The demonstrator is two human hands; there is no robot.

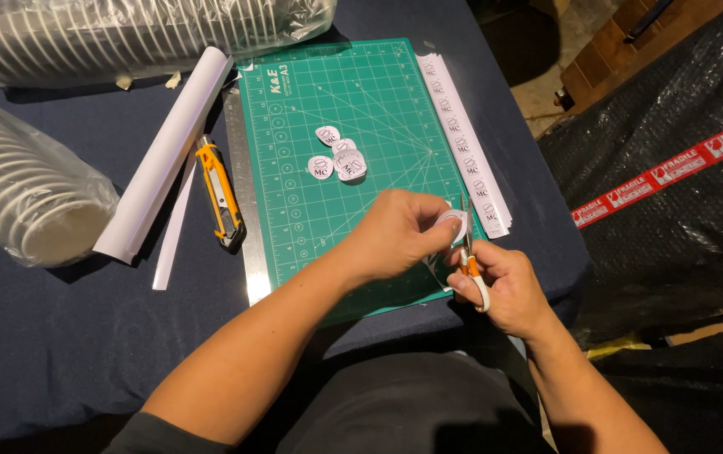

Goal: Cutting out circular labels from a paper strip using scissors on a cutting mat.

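Mid-cut: left hand (395,231) pinches a paper sticker (450,222), right hand (500,286) squeezes scissors (471,261); next, probably turn the paper.

Both forearms bare, entering from the bottom edge and converging toward centre; left forearm runs diagonally up and to the right, right forearm runs up and to the left. Left hand (395,235) palm down, wrist slightly flexed, fingers curled; thumb and fingertips pinched together at its right side. Right hand (500,286) just beside and slightly below the left, nearly touching; fingers folded in a closed grip, knuckles up, thumb toward the left hand.
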